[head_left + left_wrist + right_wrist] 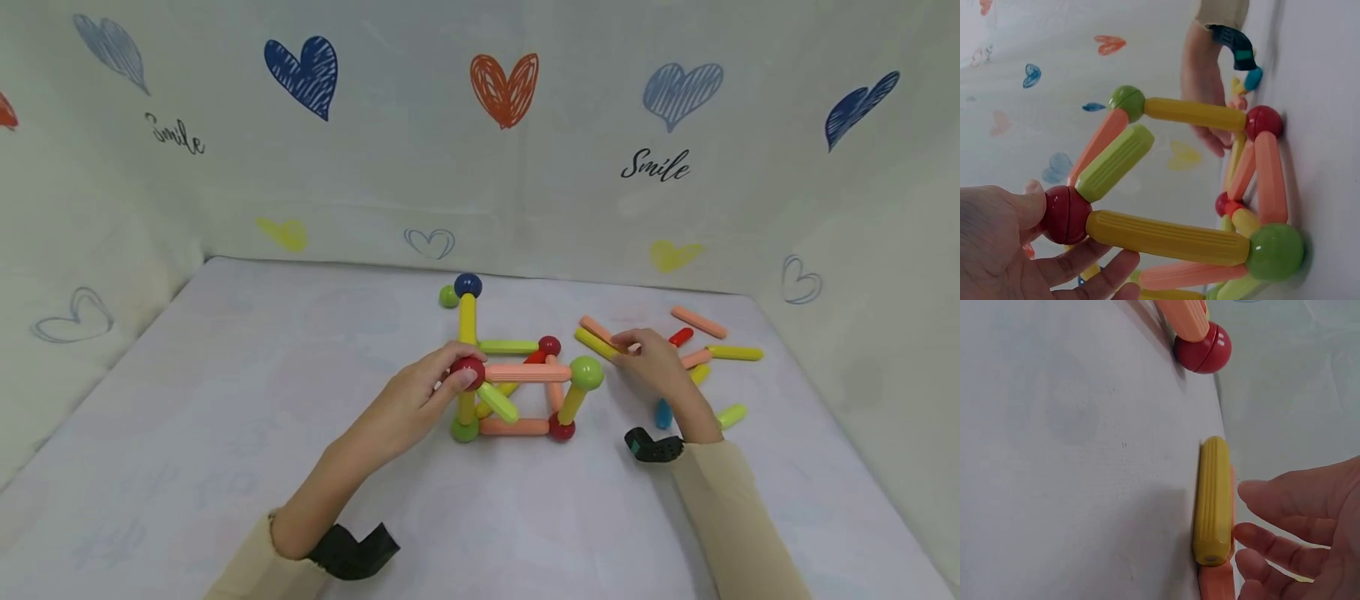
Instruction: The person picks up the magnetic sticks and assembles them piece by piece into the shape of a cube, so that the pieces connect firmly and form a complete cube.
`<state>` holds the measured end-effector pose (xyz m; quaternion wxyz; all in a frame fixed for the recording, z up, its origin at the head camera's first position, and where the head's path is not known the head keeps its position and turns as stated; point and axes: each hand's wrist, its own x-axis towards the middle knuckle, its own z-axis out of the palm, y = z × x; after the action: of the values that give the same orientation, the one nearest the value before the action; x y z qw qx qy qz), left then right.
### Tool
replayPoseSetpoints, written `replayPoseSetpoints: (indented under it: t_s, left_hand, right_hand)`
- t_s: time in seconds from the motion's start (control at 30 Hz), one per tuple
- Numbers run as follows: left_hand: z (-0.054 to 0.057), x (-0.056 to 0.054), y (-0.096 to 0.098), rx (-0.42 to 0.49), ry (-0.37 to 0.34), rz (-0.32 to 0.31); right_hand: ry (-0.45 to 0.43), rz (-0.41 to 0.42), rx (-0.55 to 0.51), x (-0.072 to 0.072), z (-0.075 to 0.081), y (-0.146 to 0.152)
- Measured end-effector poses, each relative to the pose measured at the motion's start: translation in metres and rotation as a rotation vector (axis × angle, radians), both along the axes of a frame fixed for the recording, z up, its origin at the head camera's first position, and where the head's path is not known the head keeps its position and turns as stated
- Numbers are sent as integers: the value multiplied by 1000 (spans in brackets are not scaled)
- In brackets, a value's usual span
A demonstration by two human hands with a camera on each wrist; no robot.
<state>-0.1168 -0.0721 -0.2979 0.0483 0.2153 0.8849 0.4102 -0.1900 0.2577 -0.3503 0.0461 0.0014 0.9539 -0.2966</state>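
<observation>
My left hand (408, 402) holds a red ball (468, 373) between thumb and fingers, at an upper corner of a frame of sticks and balls. An orange stick (528, 372) runs from that ball to a green ball (587, 372). A lime stick (1115, 164) juts from the held ball, its far end free. On the right, my right hand (654, 367) is over loose sticks, nearest a yellow stick (1213, 503) and an orange stick (596, 326) beside it. Its thumb and fingertips are apart from each other; whether they touch the orange stick cannot be told.
Several loose sticks lie right of the frame, among them an orange stick (699, 322), a yellow stick (737, 353) and a lime stick (731, 416). A dark blue ball (468, 285) tops a yellow upright at the back, with a green ball (448, 296) beside it.
</observation>
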Motion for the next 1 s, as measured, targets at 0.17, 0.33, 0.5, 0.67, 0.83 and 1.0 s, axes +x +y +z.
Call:
replayPoseSetpoints:
  t_s: [0.17, 0.33, 0.5, 0.67, 0.83, 1.0]
  left_hand:
    - [0, 0, 0, 6, 4, -9]
    - [-1, 0, 0, 10, -3, -19]
    - [-1, 0, 0, 4, -10, -8]
    - [0, 0, 0, 2, -4, -6]
    - [1, 0, 0, 6, 1, -11]
    - [1, -1, 0, 6, 1, -12]
  right_hand:
    - [-85, 29, 52, -12, -5, -5]
    - [-117, 48, 117, -17, -8, -13]
    - [-115, 68, 141, -13, -7, -17]
    - [-81, 49, 88, -2, 1, -16]
    - [28, 52, 9, 19, 22, -16]
    - [146, 52, -35, 48, 49, -20]
